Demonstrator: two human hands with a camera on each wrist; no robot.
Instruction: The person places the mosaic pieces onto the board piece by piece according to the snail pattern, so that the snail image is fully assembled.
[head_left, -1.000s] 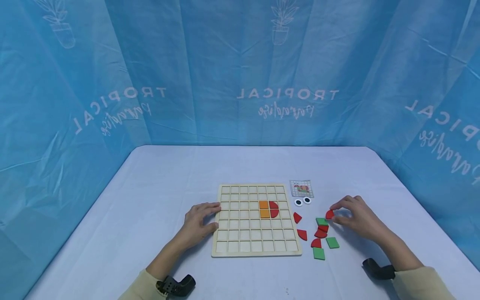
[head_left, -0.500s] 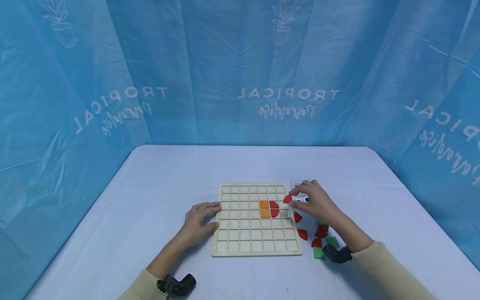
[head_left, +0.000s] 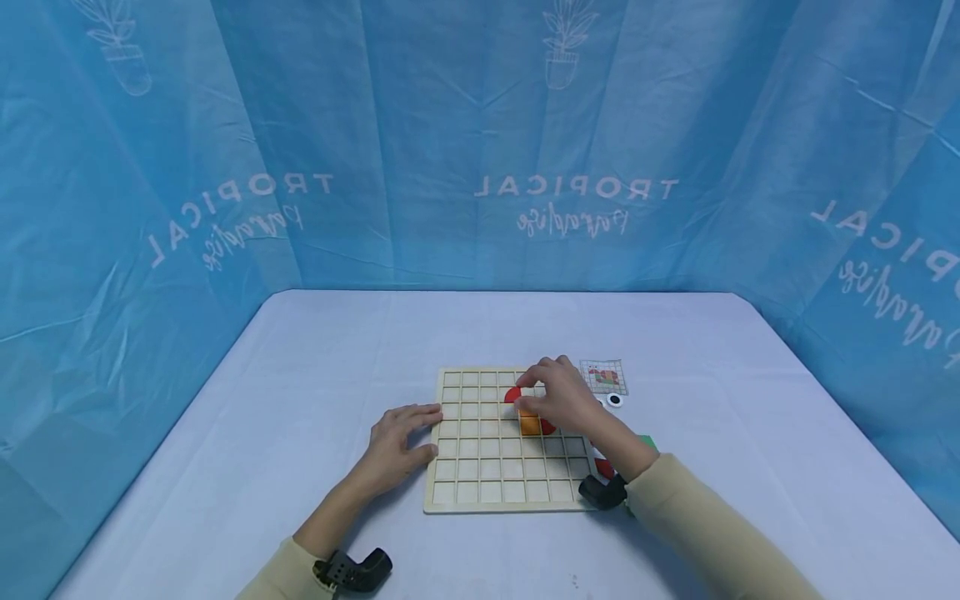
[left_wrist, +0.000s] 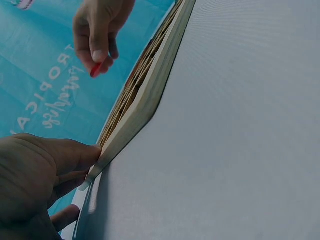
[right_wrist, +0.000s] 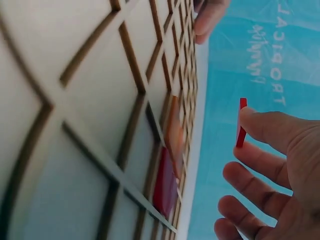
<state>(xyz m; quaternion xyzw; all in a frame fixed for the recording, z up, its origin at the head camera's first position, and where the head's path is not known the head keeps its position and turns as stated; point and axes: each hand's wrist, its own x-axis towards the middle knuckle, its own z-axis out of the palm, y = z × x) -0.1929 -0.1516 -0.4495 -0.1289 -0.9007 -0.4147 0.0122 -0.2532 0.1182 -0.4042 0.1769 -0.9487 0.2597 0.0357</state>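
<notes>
A pale wooden grid board (head_left: pixel 480 471) lies flat on the table in the head view. My left hand (head_left: pixel 393 442) rests against its left edge, thumb and fingers spread along the rim. Above the board, my right hand (head_left: pixel 562 398) pinches a red quarter-circle tile (head_left: pixel 512 395) between thumb and index finger. The right wrist view shows this tile (right_wrist: pixel 241 122) edge-on, apart from the grid, with the other fingers loosely bent. Orange square tiles (head_left: pixel 529 426) and red tiles (head_left: pixel 547 427) sit in the grid cells, partly hidden under the right hand.
A small printed picture card (head_left: pixel 603 377) lies beyond the board's right corner, with round eye pieces (head_left: pixel 614 400) beside it. Right of the board, a green tile (head_left: pixel 647 441) and a red tile (head_left: pixel 603 469) show partly past the right arm, which covers other loose pieces.
My right hand has carried the red quarter-circle tile leftward, from the loose pieces at the right to above the board. The left hand has stayed at the board's edge.
</notes>
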